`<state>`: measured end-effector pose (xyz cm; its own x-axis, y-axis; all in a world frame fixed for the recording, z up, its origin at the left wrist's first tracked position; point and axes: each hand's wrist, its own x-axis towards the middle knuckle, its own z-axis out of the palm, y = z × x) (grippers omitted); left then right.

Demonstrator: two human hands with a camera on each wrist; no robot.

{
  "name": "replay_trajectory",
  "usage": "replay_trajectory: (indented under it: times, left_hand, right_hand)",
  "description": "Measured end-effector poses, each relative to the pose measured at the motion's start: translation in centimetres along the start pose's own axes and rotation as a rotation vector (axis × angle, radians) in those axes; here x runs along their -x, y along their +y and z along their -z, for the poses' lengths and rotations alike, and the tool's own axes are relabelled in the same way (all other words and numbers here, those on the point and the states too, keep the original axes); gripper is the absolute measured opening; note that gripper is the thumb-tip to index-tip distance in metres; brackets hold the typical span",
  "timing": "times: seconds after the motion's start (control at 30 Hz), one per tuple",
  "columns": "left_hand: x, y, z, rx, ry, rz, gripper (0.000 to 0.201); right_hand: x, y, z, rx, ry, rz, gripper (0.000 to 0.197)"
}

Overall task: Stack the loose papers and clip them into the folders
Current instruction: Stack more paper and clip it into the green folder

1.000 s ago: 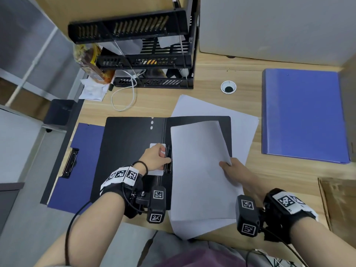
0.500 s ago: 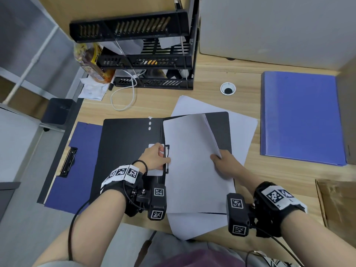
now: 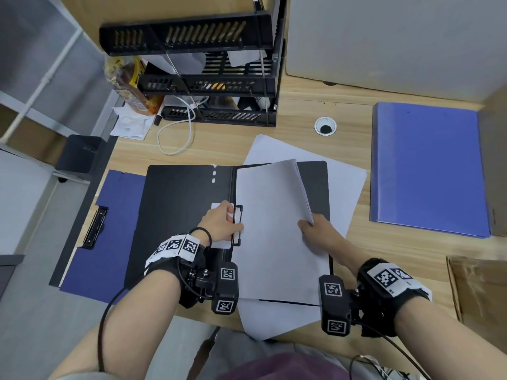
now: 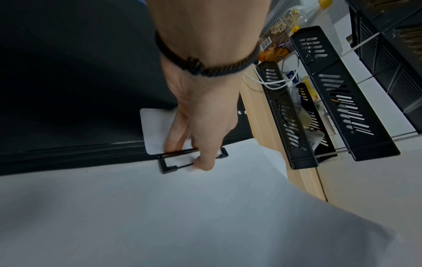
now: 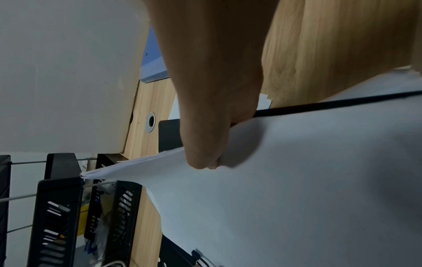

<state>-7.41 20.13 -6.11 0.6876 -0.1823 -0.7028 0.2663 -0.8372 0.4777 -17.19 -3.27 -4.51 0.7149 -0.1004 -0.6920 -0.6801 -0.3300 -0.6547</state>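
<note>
An open black folder (image 3: 178, 215) lies flat on the wooden desk. My right hand (image 3: 315, 229) pinches the right edge of a white paper stack (image 3: 274, 229), which lies on the folder's right half with its left edge at the spine; that grip also shows in the right wrist view, on the stack (image 5: 297, 180). My left hand (image 3: 223, 223) holds the black wire clip (image 3: 238, 224) at the spine, its fingers curled on the clip's bar (image 4: 182, 159). A white label (image 4: 155, 130) sits under that hand. Loose sheets (image 3: 348, 182) lie beneath the folder.
A blue clipboard (image 3: 109, 229) lies partly under the folder's left side. A closed blue folder (image 3: 428, 168) rests at the right. A black tiered tray rack (image 3: 208, 86), a white cable (image 3: 178, 138) and a snack bag (image 3: 129, 83) stand at the back. A brown box (image 3: 482, 292) sits front right.
My right hand has slid the paper stack left until its edge meets the clip at the spine. The left hand has stayed on the clip.
</note>
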Motion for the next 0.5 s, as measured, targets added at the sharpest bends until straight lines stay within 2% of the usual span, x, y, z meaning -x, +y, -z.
replay_trajectory:
  times: [0.13, 0.23, 0.37, 0.5]
  left_hand:
    - [-0.1, 0.1, -0.5, -0.096, 0.036, -0.002, 0.044]
    - [-0.3, 0.3, -0.8, -0.192, 0.062, -0.015, 0.048]
    - [-0.6, 0.2, -0.7, -0.23, 0.054, -0.014, 0.054]
    - [-0.7, 0.2, -0.7, -0.241, 0.048, -0.002, 0.053]
  right_hand:
    - [0.0, 0.2, 0.4, -0.036, -0.098, -0.012, 0.017]
    - [0.4, 0.8, 1.6, -0.069, -0.145, -0.009, 0.023]
    - [1.0, 3.3, 4.2, -0.172, 0.005, -0.129, 0.008]
    - [1.5, 5.0, 5.3, -0.205, 0.098, -0.171, 0.005]
